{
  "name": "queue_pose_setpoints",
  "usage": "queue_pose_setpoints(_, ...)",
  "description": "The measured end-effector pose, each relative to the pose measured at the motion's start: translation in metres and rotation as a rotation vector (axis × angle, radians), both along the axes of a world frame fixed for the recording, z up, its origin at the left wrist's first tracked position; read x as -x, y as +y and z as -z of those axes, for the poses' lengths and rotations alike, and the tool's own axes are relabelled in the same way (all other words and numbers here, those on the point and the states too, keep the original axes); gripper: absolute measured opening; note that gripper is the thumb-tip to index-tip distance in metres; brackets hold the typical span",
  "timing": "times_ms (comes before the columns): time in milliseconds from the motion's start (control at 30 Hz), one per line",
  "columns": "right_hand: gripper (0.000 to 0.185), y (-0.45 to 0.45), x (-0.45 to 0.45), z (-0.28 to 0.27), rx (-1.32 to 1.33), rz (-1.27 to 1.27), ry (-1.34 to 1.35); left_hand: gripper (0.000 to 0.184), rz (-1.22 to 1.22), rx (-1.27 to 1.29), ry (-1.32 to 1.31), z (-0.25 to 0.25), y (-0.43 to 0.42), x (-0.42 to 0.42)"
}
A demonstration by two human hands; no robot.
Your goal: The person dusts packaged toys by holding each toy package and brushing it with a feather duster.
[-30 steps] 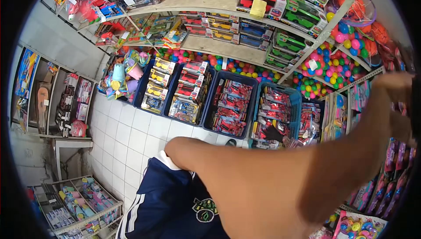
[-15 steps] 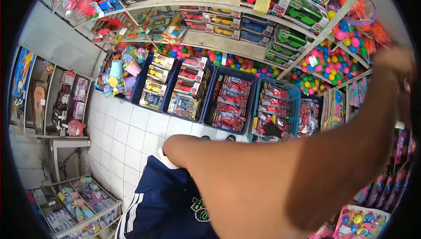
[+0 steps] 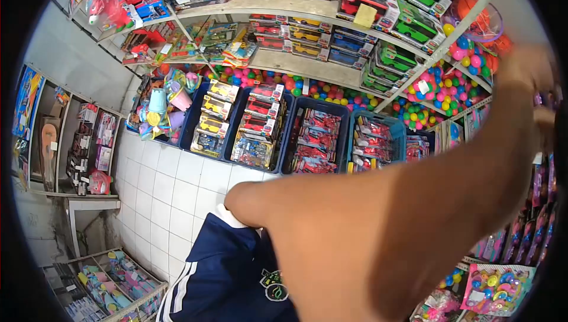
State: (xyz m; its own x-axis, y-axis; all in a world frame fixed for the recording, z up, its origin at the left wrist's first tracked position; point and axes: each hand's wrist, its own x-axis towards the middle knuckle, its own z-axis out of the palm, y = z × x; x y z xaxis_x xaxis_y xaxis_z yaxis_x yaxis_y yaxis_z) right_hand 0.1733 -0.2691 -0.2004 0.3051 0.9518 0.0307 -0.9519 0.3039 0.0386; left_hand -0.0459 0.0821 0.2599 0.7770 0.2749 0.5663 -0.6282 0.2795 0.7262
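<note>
My left arm (image 3: 331, 221) comes out of a navy sleeve with a white cuff, and stretches across my body toward the right edge. At its end my left hand (image 3: 526, 70) is raised and smeared by motion. Its fingers are partly lost at the dark rim, so I cannot see whether they hold anything. Nearest to it are a hoop net with orange balls (image 3: 470, 17) on the right side and hanging purple packaged toys (image 3: 534, 189) lower down. My right hand does not show.
Along the white tiled floor (image 3: 154, 180) stand dark blue crates (image 3: 286, 144) and a teal basket (image 3: 404, 141) of packaged toys. Shelves (image 3: 284, 4) with boxed toy cars rise behind, above colourful balls (image 3: 337, 94). A wooden rack (image 3: 74, 91) stands left.
The view has shifted slightly, so the shelves sit a little further right and lower. My left arm stays stretched to the right and now covers more of the teal basket.
</note>
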Motion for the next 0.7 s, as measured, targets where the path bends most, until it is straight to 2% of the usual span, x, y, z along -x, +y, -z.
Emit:
queue_pose_setpoints(233,0.028,0.009,0.032,0.004,0.099,0.038,-0.085,0.121,-0.004,0.009,-0.01,0.003,0.017,0.038)
queue_pose_setpoints(267,0.028,0.009,0.036,0.002,0.116,0.042,-0.098,0.121,-0.006,0.013,-0.012,0.009,-0.011,0.036)
queue_pose_setpoints(400,0.028,0.019,0.054,0.008,0.163,0.063,-0.144,0.122,-0.008,0.009,-0.014,0.008,0.027,0.075)
queue_pose_setpoints(700,0.029,0.034,0.083,0.01,0.27,0.136,-0.266,0.122,0.008,0.003,-0.037,0.015,0.028,0.128)
